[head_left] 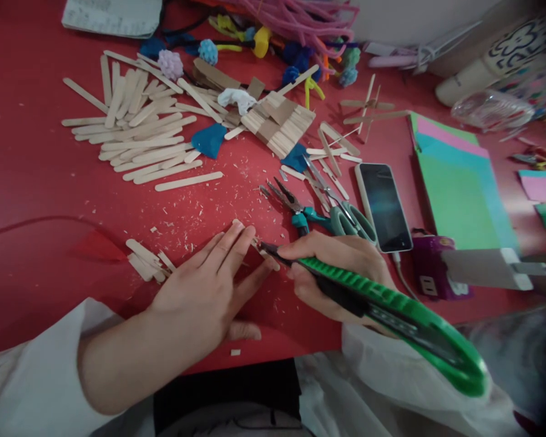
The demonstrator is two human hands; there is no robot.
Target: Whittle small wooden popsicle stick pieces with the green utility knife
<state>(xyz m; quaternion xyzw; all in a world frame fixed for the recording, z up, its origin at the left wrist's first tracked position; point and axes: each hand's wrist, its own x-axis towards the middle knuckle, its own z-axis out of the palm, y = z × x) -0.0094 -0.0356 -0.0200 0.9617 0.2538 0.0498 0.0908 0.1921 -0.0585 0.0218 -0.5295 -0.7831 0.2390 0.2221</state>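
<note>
Red tabletop (31, 182) fills the view, littered with craft stuff under a head camera looking down at two hands in white sleeves.

The left hand (204, 291) lies flat on the table, fingers stretched out and close together, thumb tucked low. Its fingertips press down on a stick (256, 244), of which only a short pale end shows just past them. It pins the stick without gripping it.

The right hand (332, 267) is closed around a green knife (391, 309), fingers wrapped near the front of the handle. The dark tip points left and meets the exposed end of the stick, right beside the left fingertips. How deep the blade sits cannot be told.

Cutting looks well underway but far from finished. Pale shavings (200, 224) speckle the table around both hands, and a few short offcuts (148, 261) lie just left of the left hand, with one tiny chip near the table edge. Farther back, a large pile (136, 133) of whole sticks lies loose and looks uncut. Beside it, a panel (279, 124) of sticks laid side by side with brown strips across it looks already assembled.

Pliers (291, 206) and scissors (346, 212), both teal-handled, lie just beyond the right hand. A phone (384, 206) rests screen up to their right, next to stacked coloured paper (459, 188). Pompoms (170, 64) and pink pipe cleaners (300, 18) crowd the far edge.
</note>
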